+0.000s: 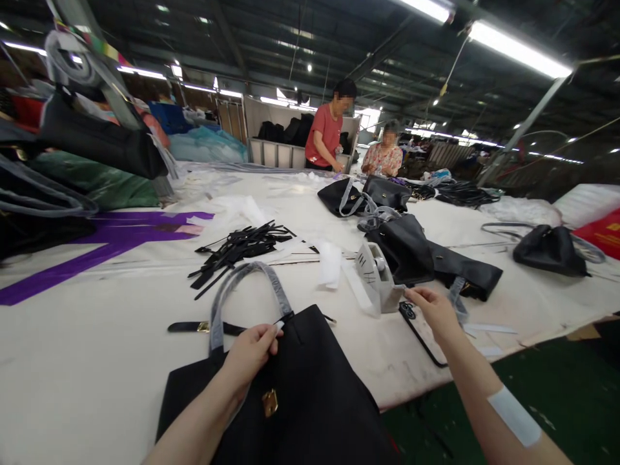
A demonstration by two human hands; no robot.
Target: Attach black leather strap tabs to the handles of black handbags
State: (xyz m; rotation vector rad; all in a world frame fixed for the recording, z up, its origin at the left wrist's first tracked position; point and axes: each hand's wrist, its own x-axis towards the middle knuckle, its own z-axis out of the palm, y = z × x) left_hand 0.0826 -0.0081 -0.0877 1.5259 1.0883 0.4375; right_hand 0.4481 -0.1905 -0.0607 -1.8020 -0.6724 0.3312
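A black handbag (310, 394) with a gold clasp lies at the near edge of the white table (97, 361). My left hand (249, 354) rests on its top edge by the wrapped grey handle (242, 284), fingers curled and pinching the handle's base. My right hand (433, 310) reaches to the right, fingers bent and touching the grey tape dispenser (380, 278), over a phone (421, 332) lying flat. A bandage sits on my right forearm.
A pile of black straps (237, 248) lies mid-table, a single strap with a gold buckle (203, 327) near the bag. More black bags (426, 255) lie right and far. Two people stand at the table's far end. Green floor lies below right.
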